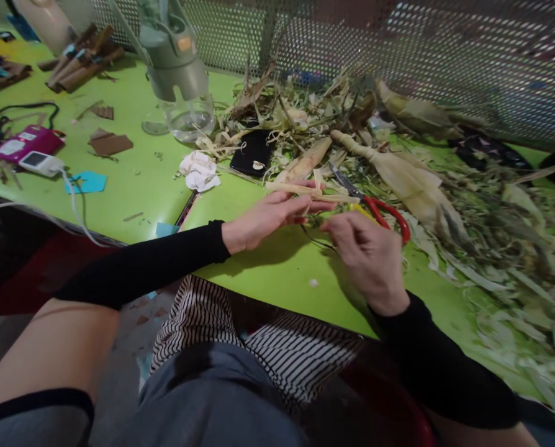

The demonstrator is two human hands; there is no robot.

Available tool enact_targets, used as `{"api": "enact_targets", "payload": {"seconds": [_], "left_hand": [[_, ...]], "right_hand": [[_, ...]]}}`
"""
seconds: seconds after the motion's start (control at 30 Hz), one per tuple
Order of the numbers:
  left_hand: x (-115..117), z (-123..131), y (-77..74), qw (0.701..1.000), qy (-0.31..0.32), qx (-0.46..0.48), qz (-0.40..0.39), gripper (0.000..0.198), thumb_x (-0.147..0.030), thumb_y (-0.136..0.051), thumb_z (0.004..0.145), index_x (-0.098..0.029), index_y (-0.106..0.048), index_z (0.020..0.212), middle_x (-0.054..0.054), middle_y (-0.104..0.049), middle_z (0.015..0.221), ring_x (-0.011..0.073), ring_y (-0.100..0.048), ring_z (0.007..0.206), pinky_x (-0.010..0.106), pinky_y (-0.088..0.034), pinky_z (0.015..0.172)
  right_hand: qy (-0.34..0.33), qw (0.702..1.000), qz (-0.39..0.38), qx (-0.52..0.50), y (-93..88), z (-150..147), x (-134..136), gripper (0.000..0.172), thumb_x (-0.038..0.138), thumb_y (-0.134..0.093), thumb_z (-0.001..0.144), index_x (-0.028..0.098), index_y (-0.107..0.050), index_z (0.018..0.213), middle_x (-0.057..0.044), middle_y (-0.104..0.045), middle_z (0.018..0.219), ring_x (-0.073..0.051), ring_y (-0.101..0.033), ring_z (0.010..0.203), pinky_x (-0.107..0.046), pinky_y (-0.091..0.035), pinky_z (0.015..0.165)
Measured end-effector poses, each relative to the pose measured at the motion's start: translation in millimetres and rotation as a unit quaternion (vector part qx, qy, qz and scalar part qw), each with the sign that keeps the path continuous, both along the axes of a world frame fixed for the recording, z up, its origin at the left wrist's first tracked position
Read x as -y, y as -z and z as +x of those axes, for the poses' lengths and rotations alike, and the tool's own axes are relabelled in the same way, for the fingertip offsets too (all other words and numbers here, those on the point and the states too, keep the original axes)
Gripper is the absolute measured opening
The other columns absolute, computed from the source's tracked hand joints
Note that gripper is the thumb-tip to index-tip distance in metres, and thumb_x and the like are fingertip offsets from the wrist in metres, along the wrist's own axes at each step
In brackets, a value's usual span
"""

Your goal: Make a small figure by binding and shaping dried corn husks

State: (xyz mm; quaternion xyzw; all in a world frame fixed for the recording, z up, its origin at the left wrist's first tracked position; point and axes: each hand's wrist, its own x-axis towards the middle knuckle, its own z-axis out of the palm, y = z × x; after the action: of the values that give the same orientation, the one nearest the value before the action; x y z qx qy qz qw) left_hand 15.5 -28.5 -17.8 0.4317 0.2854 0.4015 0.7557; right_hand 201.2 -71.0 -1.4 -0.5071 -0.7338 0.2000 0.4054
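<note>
My left hand (277, 214) reaches in over the green table with its fingers stretched forward. A pale strip of corn husk (300, 189) lies across those fingers, held by the thumb. Just to the right, my right hand (368, 254) is closed in a pinch, slightly blurred; whatever its fingertips hold is hidden. Beyond the right hand lie scissors with red handles (389, 217), blades pointing away to the left. A husk-wrapped corn ear (408, 180) rests on the pile behind them, and a paler husk piece (305, 160) lies nearer the left hand.
Dried husks and shreds (505, 248) cover the right side and back. A black phone (252, 152), crumpled tissue (199, 171) and water bottle (179, 81) stand left of them. Farther left are a magenta device (28, 144) with a white cable and brown bundles (84, 59). Perforated metal (398, 43) borders the table.
</note>
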Motion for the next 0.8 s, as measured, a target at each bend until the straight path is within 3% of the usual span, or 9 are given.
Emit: {"api": "enact_targets", "payload": {"seconds": [0.1,0.23,0.27,0.33,0.4,0.47,0.57,0.7,0.8], "left_hand": [[5,3,2.4,0.998,-0.002,-0.018,0.054,0.022,-0.024,-0.055,0.106,-0.015,-0.068,0.122,0.013,-0.069,0.141,0.0166,-0.070,0.120,0.031,-0.053,0.105],[10,4,2.7,0.993,0.032,-0.036,0.112,0.026,-0.029,-0.059,0.104,-0.017,-0.062,0.127,0.009,-0.069,0.123,0.0067,-0.063,0.071,0.024,-0.055,0.069],[11,4,2.3,0.992,0.027,-0.034,0.117,0.027,-0.029,-0.060,0.103,-0.018,-0.060,0.128,0.007,-0.069,0.119,0.0061,-0.062,0.069,0.024,-0.055,0.068],[11,4,1.5,0.992,-0.006,-0.025,0.125,0.024,-0.026,-0.063,0.101,-0.018,-0.058,0.123,0.006,-0.068,0.118,0.0093,-0.069,0.084,0.023,-0.057,0.077],[10,4,1.5,0.991,-0.036,-0.016,0.126,0.018,-0.024,-0.065,0.100,-0.019,-0.057,0.115,0.007,-0.067,0.123,0.0164,-0.072,0.110,0.025,-0.059,0.089],[10,4,2.5,0.992,-0.036,-0.012,0.118,0.017,-0.027,-0.065,0.100,-0.020,-0.055,0.111,0.009,-0.069,0.124,0.0227,-0.070,0.123,0.029,-0.060,0.092],[9,5,4.6,0.994,-0.024,-0.024,0.105,0.020,-0.032,-0.066,0.100,-0.021,-0.053,0.111,0.010,-0.071,0.126,0.0256,-0.071,0.124,0.032,-0.062,0.089],[8,4,5.1,0.992,-0.013,-0.030,0.125,0.027,-0.038,-0.068,0.099,-0.021,-0.053,0.114,0.009,-0.071,0.125,0.0225,-0.072,0.117,0.032,-0.061,0.090],[9,2,2.8,0.983,-0.030,-0.076,0.165,0.027,-0.039,-0.069,0.098,-0.020,-0.058,0.113,0.006,-0.071,0.117,0.0188,-0.070,0.112,0.029,-0.057,0.095]], "right_hand": [[-0.035,0.995,-0.095,0.017,4.3,-8,0,0.057,0.071,-0.058,0.098,0.022,-0.062,0.070,0.001,-0.059,0.060,-0.012,-0.048,0.052,-0.028,-0.033,0.049],[-0.065,0.955,-0.260,-0.128,8.9,-13,0,0.049,0.067,-0.069,0.092,0.021,-0.065,0.076,0.002,-0.061,0.061,-0.009,-0.044,0.047,-0.024,-0.031,0.044],[-0.068,0.938,-0.292,-0.173,9.1,-14,0,0.047,0.066,-0.072,0.090,0.021,-0.066,0.078,0.002,-0.062,0.063,-0.008,-0.043,0.047,-0.023,-0.030,0.043],[-0.060,0.910,-0.330,-0.243,8.6,-15,1,0.043,0.062,-0.078,0.085,0.021,-0.066,0.079,0.002,-0.064,0.066,-0.007,-0.043,0.048,-0.021,-0.029,0.042],[-0.046,0.898,-0.341,-0.272,8.4,-15,2,0.041,0.058,-0.080,0.084,0.021,-0.066,0.077,0.003,-0.061,0.064,-0.006,-0.042,0.049,-0.020,-0.028,0.042],[-0.041,0.904,-0.335,-0.261,9.5,-15,2,0.043,0.060,-0.076,0.087,0.020,-0.066,0.075,0.003,-0.059,0.061,-0.007,-0.042,0.049,-0.020,-0.029,0.042],[-0.059,0.912,-0.331,-0.235,12.6,-16,4,0.050,0.068,-0.070,0.091,0.021,-0.067,0.077,0.004,-0.055,0.058,-0.008,-0.042,0.048,-0.021,-0.030,0.042],[-0.059,0.907,-0.320,-0.268,12.3,-17,6,0.048,0.069,-0.071,0.089,0.023,-0.066,0.081,0.005,-0.054,0.061,-0.007,-0.034,0.046,-0.023,-0.023,0.041],[-0.063,0.958,-0.226,-0.164,5.9,-16,6,0.042,0.058,-0.067,0.096,0.023,-0.062,0.073,0.004,-0.051,0.059,-0.009,-0.038,0.049,-0.025,-0.028,0.046]]}}
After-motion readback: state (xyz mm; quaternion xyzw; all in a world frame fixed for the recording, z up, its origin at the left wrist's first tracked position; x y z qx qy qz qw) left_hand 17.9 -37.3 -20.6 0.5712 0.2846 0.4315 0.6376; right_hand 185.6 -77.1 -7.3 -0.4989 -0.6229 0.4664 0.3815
